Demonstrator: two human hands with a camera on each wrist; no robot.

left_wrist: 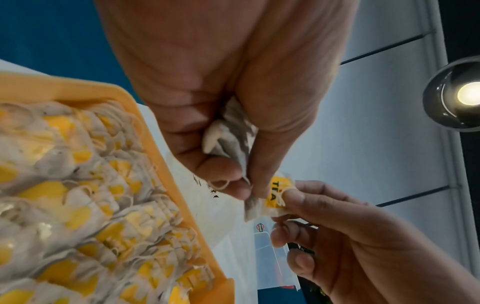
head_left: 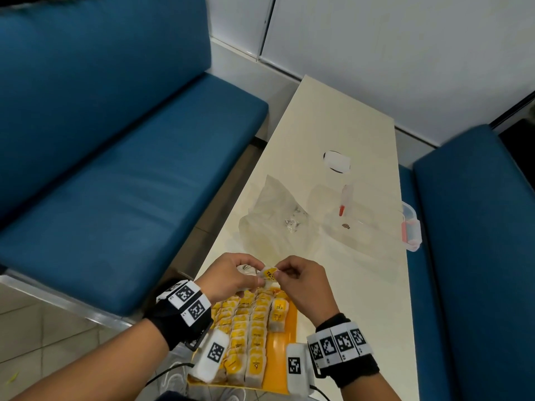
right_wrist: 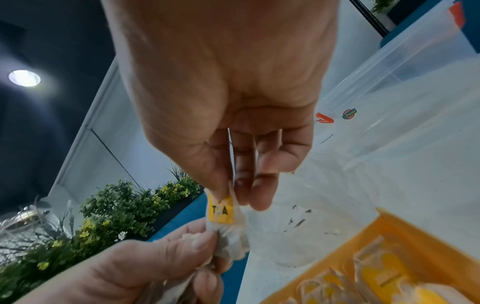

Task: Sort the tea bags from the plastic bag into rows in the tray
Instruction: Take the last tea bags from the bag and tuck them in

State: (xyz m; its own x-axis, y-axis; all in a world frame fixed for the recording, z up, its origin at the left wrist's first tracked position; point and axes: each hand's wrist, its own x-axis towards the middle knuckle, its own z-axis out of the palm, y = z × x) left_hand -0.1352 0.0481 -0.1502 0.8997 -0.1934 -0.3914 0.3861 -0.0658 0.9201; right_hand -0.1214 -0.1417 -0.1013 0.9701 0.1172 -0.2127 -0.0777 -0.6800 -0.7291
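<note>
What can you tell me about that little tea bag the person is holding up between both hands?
The tea bag is a small pouch of thin, whitish, crumpled paper with a yellow tag printed TEA. It is held in the air above the far end of the tray. The right hand pinches it at the tag; the left hand grips its other end among more bags.

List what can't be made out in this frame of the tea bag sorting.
- How many tea bags the left hand holds: its grip covers the bunch in every view.
- What remains in the plastic bag: head view, crumpled film, too small.
- Full row count in the tray: head view, wrists and cameras cover it; blurred in left wrist view.
- Tag print beyond "TEA": the right hand covers part of it.
</note>
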